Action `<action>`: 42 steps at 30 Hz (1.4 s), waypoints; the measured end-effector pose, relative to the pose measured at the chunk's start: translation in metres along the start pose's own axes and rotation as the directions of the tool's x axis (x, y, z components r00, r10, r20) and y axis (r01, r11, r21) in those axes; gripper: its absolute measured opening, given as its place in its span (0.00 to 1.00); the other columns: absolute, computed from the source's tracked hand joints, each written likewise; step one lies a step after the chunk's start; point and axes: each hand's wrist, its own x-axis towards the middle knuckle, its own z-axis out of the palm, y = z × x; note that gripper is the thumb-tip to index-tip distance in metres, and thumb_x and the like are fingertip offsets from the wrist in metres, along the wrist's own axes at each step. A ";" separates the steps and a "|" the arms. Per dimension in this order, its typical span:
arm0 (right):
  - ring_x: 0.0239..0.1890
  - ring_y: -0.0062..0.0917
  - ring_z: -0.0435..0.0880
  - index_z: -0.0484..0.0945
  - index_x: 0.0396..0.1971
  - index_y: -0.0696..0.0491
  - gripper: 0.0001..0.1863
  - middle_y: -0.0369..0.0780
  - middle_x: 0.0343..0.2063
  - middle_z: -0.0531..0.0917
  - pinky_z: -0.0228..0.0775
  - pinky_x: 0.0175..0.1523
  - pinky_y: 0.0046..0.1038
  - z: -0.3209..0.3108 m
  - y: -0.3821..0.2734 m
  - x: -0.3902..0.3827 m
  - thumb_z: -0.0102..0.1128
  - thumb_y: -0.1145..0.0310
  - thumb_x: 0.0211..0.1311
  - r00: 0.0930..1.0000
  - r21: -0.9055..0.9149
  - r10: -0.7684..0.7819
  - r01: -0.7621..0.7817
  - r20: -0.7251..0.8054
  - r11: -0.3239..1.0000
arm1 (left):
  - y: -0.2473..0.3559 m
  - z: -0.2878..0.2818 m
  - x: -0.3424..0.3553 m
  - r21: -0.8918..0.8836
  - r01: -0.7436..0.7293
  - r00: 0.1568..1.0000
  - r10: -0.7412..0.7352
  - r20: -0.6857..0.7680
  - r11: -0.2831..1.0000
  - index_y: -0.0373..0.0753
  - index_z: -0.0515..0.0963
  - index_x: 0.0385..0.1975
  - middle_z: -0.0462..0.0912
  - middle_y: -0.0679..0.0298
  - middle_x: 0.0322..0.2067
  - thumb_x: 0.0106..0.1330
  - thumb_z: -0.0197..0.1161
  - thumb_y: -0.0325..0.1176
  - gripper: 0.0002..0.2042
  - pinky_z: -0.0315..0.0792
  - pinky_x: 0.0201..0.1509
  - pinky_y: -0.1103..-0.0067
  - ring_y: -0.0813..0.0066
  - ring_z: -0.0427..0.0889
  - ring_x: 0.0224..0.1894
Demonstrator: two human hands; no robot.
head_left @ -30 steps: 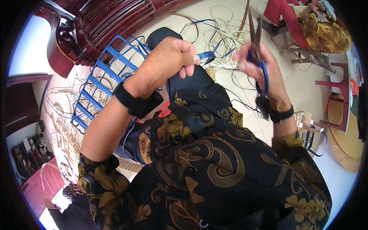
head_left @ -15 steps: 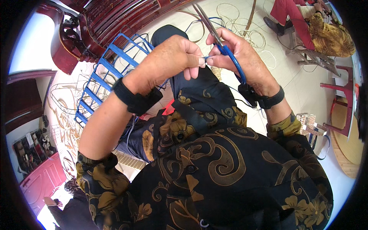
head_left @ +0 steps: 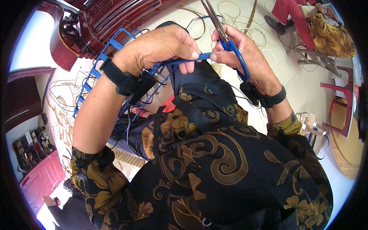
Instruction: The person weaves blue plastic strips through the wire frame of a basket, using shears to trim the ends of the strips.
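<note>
A flat blue strip [head_left: 204,56] runs level between my two hands, in front of my lap. My left hand [head_left: 163,46] is closed in a pinch on it, thumb over the fingers. Scissors [head_left: 238,63] with blue handles hang in my right hand [head_left: 245,51], their metal blades pointing up and away. The thumb and finger of that same hand also pinch the right end of the strip. A blue wire frame [head_left: 94,73], partly wrapped in blue bands, stands to the left, half hidden behind my left forearm.
Pale coils of cane [head_left: 255,38] lie on the tiled floor ahead. A dark red carved wooden bench [head_left: 90,28] is at the far left. At the far right a person in red trousers [head_left: 289,15] sits by a wooden stool [head_left: 312,59]. Loose strips [head_left: 63,126] litter the left floor.
My hands have drawn apart, with my left hand shifting left, so more of the blue strip shows between them. The blue frame has tilted and moved lower behind my left arm.
</note>
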 end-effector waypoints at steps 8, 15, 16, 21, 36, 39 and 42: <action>0.25 0.10 0.74 0.74 0.48 0.53 0.20 0.31 0.26 0.81 0.60 0.27 0.15 0.002 0.003 0.000 0.72 0.70 0.57 0.999 -0.041 0.022 -0.024 -0.043 0.999 | -0.002 0.008 0.004 0.054 -0.022 0.998 0.025 -0.056 0.998 0.32 0.82 0.29 0.82 0.63 0.19 0.63 0.66 0.31 0.07 0.72 0.27 0.82 0.79 0.80 0.21; 0.43 0.22 0.83 0.72 0.53 0.54 0.24 0.39 0.40 0.83 0.74 0.44 0.22 -0.005 0.000 -0.039 0.71 0.63 0.61 0.939 -0.165 -0.190 0.147 -0.287 0.975 | -0.004 0.009 0.004 0.057 -0.045 0.993 0.051 -0.104 0.997 0.30 0.82 0.29 0.81 0.64 0.19 0.64 0.64 0.29 0.07 0.70 0.26 0.85 0.80 0.78 0.21; 0.39 0.21 0.82 0.72 0.52 0.53 0.26 0.36 0.35 0.81 0.74 0.43 0.22 -0.005 0.000 -0.049 0.72 0.58 0.60 0.923 -0.159 -0.197 0.151 -0.331 0.976 | -0.004 0.009 0.004 0.027 -0.033 0.994 0.036 -0.104 0.999 0.30 0.82 0.29 0.81 0.64 0.19 0.64 0.64 0.29 0.07 0.70 0.26 0.85 0.81 0.78 0.20; 0.27 0.19 0.72 0.75 0.39 0.51 0.27 0.32 0.24 0.73 0.64 0.32 0.25 -0.002 0.006 -0.092 0.66 0.41 0.60 0.991 -0.309 0.116 -0.093 0.059 0.947 | -0.003 0.009 0.002 -0.037 -0.064 0.992 0.059 -0.114 0.997 0.31 0.82 0.29 0.81 0.65 0.19 0.64 0.64 0.29 0.07 0.69 0.26 0.85 0.81 0.77 0.20; 0.25 0.24 0.75 0.73 0.40 0.53 0.23 0.38 0.21 0.74 0.67 0.33 0.30 0.050 0.023 -0.054 0.53 0.44 0.71 0.996 -0.188 0.084 -0.083 -0.004 0.979 | -0.002 0.018 -0.003 0.041 -0.080 0.984 0.085 -0.158 0.996 0.31 0.83 0.29 0.81 0.65 0.18 0.66 0.63 0.31 0.09 0.68 0.25 0.86 0.82 0.76 0.20; 0.25 0.23 0.75 0.73 0.40 0.54 0.24 0.37 0.22 0.74 0.67 0.31 0.28 0.054 0.026 -0.053 0.51 0.44 0.72 0.996 -0.140 0.086 -0.088 -0.020 0.986 | -0.002 0.018 -0.001 0.000 -0.078 0.984 0.077 -0.162 0.997 0.31 0.84 0.28 0.80 0.64 0.16 0.60 0.64 0.28 0.06 0.68 0.24 0.82 0.80 0.76 0.18; 0.24 0.21 0.74 0.73 0.41 0.54 0.25 0.36 0.22 0.74 0.66 0.30 0.26 0.054 0.027 -0.055 0.48 0.43 0.73 0.995 -0.106 0.098 -0.099 -0.013 0.989 | -0.003 0.018 -0.001 0.044 -0.074 0.984 0.080 -0.160 0.996 0.32 0.83 0.28 0.79 0.67 0.16 0.66 0.63 0.31 0.09 0.66 0.24 0.85 0.83 0.74 0.18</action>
